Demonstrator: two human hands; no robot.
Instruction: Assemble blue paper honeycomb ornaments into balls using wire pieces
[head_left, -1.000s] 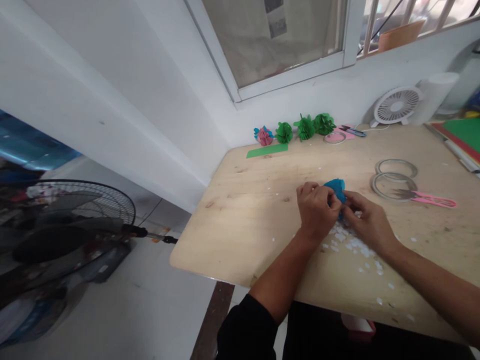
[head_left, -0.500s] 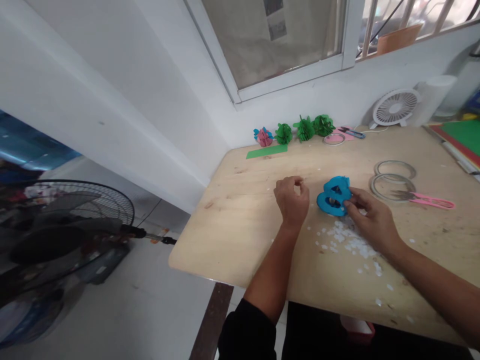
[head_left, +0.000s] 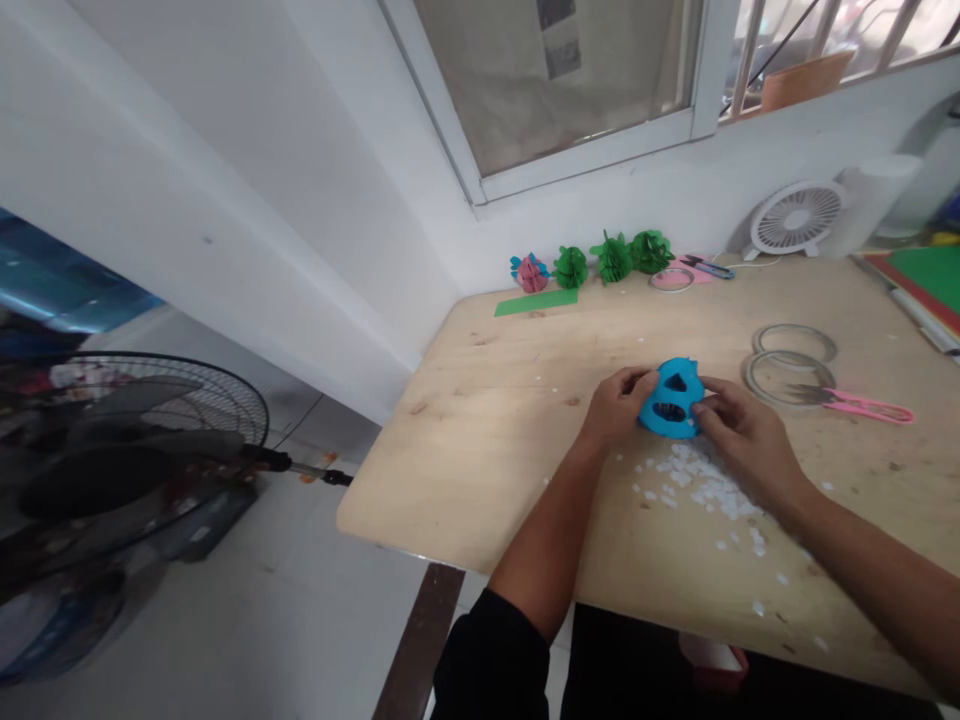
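A blue folded-paper craft piece [head_left: 679,424] with two dark openings, one above the other, is held upright between my hands over the table. My left hand [head_left: 616,405] pinches its left edge with thumb and fingers. On the opposite edge my right hand [head_left: 742,425] grips it, thumb in front and fingers partly hidden behind. Small white paper bits [head_left: 705,482] lie scattered on the wood just below the piece. To the right, pink-handled snips [head_left: 870,405] rest with their blades across a tape roll ring [head_left: 787,378].
Along the wall sit three green paper balls [head_left: 613,258], a pink and blue one [head_left: 531,273] and a green strip [head_left: 536,303]. Blue snips [head_left: 709,267] lie nearby. A small white fan [head_left: 797,218] stands at the back right. Coloured sheets [head_left: 926,275] are at the far right.
My left hand has moved right and taken hold of the blue paper piece's left edge. The piece has turned to face me more; my right hand still holds it.
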